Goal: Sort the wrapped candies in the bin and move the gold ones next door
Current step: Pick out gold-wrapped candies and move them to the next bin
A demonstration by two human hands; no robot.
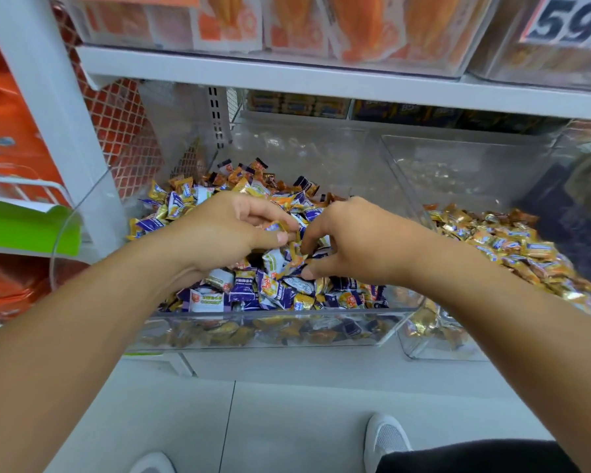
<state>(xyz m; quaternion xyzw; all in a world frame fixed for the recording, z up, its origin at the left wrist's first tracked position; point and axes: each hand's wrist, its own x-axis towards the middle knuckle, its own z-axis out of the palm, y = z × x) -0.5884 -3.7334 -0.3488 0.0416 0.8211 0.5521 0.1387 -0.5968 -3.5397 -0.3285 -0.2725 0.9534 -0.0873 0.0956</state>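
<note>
Your left hand (pixel 229 230) and right hand (pixel 352 244) reach palms-down over mixed candy bin (pixel 270 331), fingers curled, both pinching gold candies (pixel 292 233). Gold-candy bin (pixel 434 346) adjoins on right.

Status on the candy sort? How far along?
Done: the right bin already holds a pile of gold candies. In hand: both hands are in the left bin; the left hand pinches gold wrappers and the right hand picks at another. Left: gold pieces still show among the purple candies, so it is well short of finished.
</note>
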